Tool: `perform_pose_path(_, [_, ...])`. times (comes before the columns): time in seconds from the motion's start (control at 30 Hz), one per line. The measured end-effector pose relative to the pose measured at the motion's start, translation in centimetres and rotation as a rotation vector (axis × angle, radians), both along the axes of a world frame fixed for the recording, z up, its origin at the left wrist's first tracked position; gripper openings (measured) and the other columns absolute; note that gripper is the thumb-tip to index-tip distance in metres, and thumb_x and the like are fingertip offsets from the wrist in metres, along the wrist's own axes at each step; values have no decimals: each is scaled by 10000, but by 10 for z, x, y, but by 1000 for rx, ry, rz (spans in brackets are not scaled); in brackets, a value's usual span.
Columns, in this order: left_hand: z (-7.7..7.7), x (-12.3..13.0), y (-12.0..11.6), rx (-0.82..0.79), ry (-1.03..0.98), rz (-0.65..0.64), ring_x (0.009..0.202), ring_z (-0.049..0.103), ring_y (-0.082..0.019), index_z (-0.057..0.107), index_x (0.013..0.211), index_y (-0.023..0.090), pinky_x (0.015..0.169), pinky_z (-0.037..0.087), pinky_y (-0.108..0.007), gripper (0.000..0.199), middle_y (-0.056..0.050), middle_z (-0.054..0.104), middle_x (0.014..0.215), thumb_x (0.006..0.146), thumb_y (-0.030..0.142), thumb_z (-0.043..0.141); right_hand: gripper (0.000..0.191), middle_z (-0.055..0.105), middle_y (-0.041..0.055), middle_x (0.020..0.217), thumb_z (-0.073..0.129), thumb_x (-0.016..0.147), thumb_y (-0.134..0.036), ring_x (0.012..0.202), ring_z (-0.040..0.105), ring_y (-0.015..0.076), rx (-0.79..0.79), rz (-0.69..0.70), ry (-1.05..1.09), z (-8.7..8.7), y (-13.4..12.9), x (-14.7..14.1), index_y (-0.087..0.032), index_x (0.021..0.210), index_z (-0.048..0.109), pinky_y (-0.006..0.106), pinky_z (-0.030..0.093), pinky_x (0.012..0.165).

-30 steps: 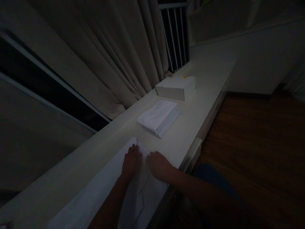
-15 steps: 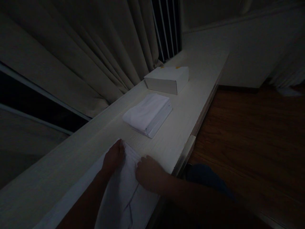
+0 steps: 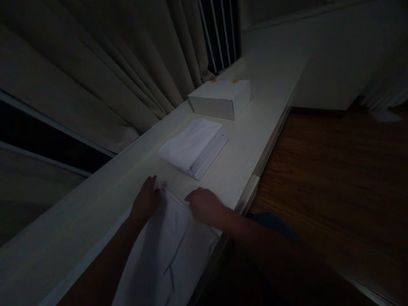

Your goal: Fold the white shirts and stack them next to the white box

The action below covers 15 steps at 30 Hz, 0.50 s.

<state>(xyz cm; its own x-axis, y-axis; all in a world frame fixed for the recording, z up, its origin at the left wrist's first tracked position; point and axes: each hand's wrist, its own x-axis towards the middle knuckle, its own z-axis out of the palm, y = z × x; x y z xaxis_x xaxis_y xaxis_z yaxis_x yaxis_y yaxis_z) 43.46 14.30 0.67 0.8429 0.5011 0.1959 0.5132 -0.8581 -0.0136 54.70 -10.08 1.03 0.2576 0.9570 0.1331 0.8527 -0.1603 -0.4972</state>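
A white cloth (image 3: 162, 250) lies along the near part of the counter, with creases running down its middle. At its far left corner my left hand (image 3: 146, 202) is closed on the edge, fingertips partly hidden by the fabric. My right hand (image 3: 205, 206) pinches the far edge a little to the right, its fingers curled. Just beyond both hands sits a stack of folded white cloth (image 3: 194, 146), its layered edges facing right. Neither hand touches that stack.
A white box (image 3: 219, 100) with yellow marks stands behind the stack on the long white counter (image 3: 245, 153). Beige curtains (image 3: 127, 63) hang along the left side. A drawer (image 3: 250, 193) juts slightly from the counter's right side, above the wooden floor (image 3: 318, 178).
Both hands have moved slightly up and forward with the cloth's far edge, the right one more. The view has shifted a little; the stack and box stay put on the counter.
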Motion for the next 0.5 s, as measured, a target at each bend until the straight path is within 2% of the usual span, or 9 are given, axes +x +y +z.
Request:
perform_pose_path(0.07, [9,-20,-41,-24,-36,-24,1390,330,-225,326,1428,163,1120,333,-394,562,-99,324,1529,919,399,311,229,682,107,1036,502,883,-218,967,617,207,-53,-110,55,4,-8,16,-160,1036,662,305,453,789])
perform_pose_path(0.13, [12,-47,-88,-46,-18,-86,1423,263,-218,365,1409,241,1156,272,-424,531,-38,248,1568,920,444,333,238,693,94,993,549,873,-328,923,631,216,-133,-105,101,5,-21,26,-176,1004,677,297,454,741])
perform_pose_path(0.2, [8,-77,-131,-36,63,-99,1456,162,-253,322,1440,286,1162,219,-506,565,-25,172,1592,909,477,363,344,698,73,949,633,803,-468,879,637,220,-192,19,128,4,-37,29,-191,1003,681,287,450,708])
perform_pose_path(0.27, [-3,-102,-163,-52,157,-85,1465,92,-297,252,1471,328,1135,213,-582,613,-24,107,1604,899,511,374,531,691,71,966,708,701,-557,881,631,223,-195,170,124,2,-52,26,-190,1082,660,288,450,725])
perform_pose_path(0.33, [-16,-118,-182,-77,224,-50,1461,75,-334,218,1480,354,1097,225,-637,628,-33,89,1605,896,538,359,688,669,86,1039,744,648,-568,931,617,236,-140,251,96,1,-65,18,-195,1208,603,302,449,770])
perform_pose_path(0.4, [-26,-122,-189,-87,239,-16,1457,80,-349,201,1485,351,1083,221,-654,631,-47,102,1603,900,550,333,710,648,84,1083,746,665,-525,971,604,240,-93,280,75,2,-72,8,-233,1283,556,312,445,800])
perform_pose_path(0.5, [-31,-115,-189,-80,211,9,1455,91,-352,186,1490,335,1089,199,-649,649,-63,130,1598,899,567,317,421,662,60,1017,697,751,-372,946,613,216,-108,282,40,5,-77,-6,-271,1158,655,294,438,792])
